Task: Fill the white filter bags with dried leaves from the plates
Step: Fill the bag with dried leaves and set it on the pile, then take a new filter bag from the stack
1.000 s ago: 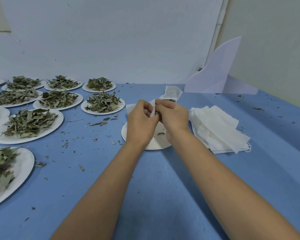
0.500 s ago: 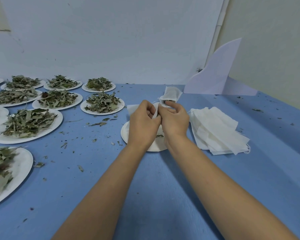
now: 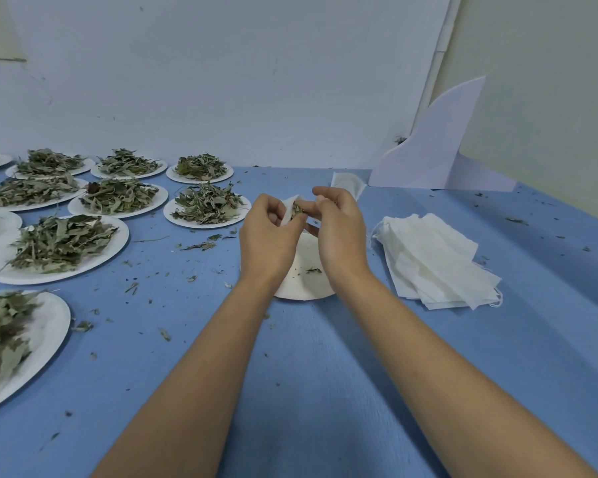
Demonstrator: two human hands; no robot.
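Note:
My left hand [image 3: 268, 241] pinches the edge of a white filter bag [image 3: 288, 209] held above a nearly bare white plate [image 3: 304, 279]. Dried leaves show in the bag's mouth. My right hand [image 3: 339, 229] is against the same bag, with its fingers curled at the opening and on the leaves. Several white plates heaped with dried leaves lie to the left, the nearest to my hands being one plate [image 3: 206, 210]. A stack of flat white filter bags [image 3: 435, 260] lies to the right of my hands.
Another filter bag [image 3: 347, 183] lies behind my hands near the wall. A white curved board [image 3: 435, 150] stands in the back right corner. Leaf crumbs are scattered over the blue table [image 3: 325, 374]. A large plate [image 3: 54, 250] of leaves sits at the left.
Both hands have lifted a little and spread the bag's mouth, so leaves inside now show. My right fingers have uncurled slightly.

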